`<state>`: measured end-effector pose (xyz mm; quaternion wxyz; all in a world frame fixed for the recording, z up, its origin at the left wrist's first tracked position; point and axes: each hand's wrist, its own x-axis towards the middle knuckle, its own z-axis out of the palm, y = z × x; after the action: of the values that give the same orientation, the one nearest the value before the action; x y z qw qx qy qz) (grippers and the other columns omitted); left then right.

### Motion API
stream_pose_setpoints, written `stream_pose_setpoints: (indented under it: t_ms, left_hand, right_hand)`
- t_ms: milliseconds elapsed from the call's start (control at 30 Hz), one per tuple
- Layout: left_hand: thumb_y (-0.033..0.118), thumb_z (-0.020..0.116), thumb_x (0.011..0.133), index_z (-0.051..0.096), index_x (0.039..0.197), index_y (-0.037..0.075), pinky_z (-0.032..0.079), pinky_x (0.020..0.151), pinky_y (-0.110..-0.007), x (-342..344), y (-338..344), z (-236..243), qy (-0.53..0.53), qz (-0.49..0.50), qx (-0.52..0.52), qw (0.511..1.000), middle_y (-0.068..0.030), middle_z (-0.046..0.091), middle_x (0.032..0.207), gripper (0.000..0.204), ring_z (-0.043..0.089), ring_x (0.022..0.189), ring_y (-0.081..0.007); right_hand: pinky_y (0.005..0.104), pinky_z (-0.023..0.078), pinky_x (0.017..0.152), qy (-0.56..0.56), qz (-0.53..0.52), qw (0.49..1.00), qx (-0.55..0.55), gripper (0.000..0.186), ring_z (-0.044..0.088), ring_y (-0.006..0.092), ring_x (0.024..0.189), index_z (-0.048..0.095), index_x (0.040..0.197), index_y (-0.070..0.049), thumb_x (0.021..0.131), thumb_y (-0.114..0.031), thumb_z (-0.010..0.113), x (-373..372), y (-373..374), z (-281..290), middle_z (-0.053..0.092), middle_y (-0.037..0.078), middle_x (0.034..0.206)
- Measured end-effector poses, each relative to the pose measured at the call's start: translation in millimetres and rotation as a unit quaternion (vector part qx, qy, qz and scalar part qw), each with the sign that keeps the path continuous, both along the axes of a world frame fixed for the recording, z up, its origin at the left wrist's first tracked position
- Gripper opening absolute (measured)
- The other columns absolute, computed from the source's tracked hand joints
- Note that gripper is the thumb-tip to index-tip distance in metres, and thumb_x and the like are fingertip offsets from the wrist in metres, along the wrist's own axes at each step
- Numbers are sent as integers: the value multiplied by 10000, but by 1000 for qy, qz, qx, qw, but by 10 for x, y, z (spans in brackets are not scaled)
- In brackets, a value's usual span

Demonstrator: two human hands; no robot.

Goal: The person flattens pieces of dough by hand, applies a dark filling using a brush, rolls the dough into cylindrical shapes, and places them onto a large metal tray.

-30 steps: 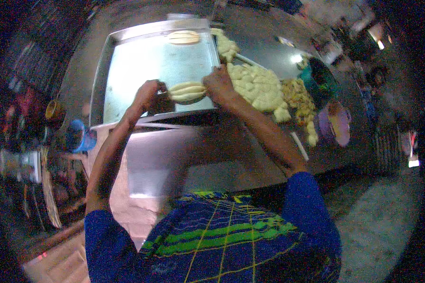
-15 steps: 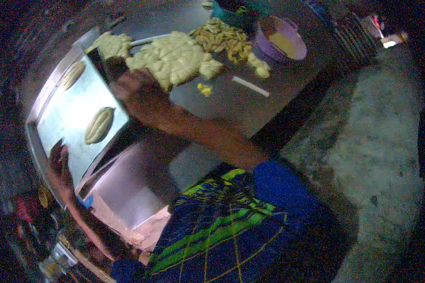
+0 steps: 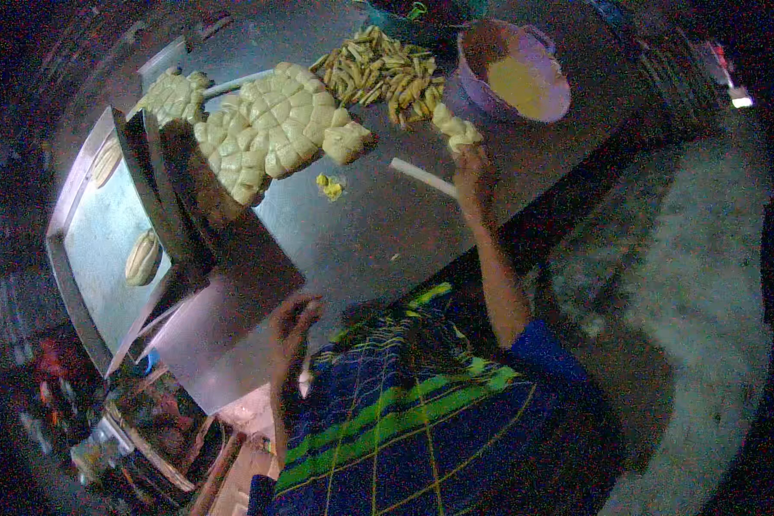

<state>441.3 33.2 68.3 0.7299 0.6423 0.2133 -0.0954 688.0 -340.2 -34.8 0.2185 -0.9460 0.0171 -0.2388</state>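
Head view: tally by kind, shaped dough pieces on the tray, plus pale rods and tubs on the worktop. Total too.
Shaped dough pieces on the tray: 2 (far piece, near piece)
Pale rods: 2 (rod between dough masses, rod by the right hand)
Tubs: 2 (purple tub, teal tub)
Total: 6

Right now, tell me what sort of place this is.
Likely a bakery or kitchen: many pale dough pieces clustered on a worktable, beside a shallow metal tray holding two shaped, grooved pieces.
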Motion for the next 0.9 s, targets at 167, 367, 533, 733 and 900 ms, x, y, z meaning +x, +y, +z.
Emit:
stream_pose_setpoints:
  t_ms: [167, 367, 533, 733, 900]
  left_hand:
    - [228, 702, 953, 709, 1055, 25, 489, 789, -288, 803, -644, 139, 27, -95, 116, 988, -43, 691, 925, 228, 614, 858, -137]
    - [212, 695, 951, 690, 1106, -1, 490, 776, -290, 1724, -994, -265, -72, -48, 24, 996, -55, 689, 924, 264, 602, 831, -128]
    - [174, 672, 938, 660, 1153, -4, 532, 794, -365, 2231, -918, -761, -84, 33, 195, 977, -144, 714, 1009, 280, 677, 874, -236]
    - [293, 744, 816, 601, 1183, 34, 524, 878, -487, 2651, -915, -1257, -108, 129, 376, 911, -227, 697, 1078, 471, 680, 985, -414]
    - [158, 722, 782, 634, 1151, 20, 535, 873, -448, 2909, -1008, -1324, -48, 106, 339, 934, -207, 684, 1096, 403, 672, 1007, -393]
  right_hand:
    - [451, 507, 864, -16, 191, 963, 187, 209, 666, 341, 968, 701, 1128, -61, 958, -128, 599, 694, 622, -899, 696, 186, 1069]
    - [454, 516, 856, 151, 226, 934, 230, 217, 665, 351, 943, 707, 1121, -68, 952, -178, 626, 1397, 1193, -574, 712, 165, 1004]
    - [404, 502, 931, 42, 297, 951, 73, 294, 598, 349, 1132, 700, 1128, -52, 838, -103, 687, 1064, 1405, 230, 661, 151, 1153]
    - [429, 481, 1006, 92, 479, 872, 37, 318, 591, 347, 1186, 684, 1148, -32, 837, -97, 697, 1217, 1491, -106, 657, 157, 1188]
    - [389, 525, 881, 238, 455, 834, 204, 258, 678, 307, 978, 709, 1117, -52, 872, -132, 707, 1151, 1146, 454, 692, 160, 1057]
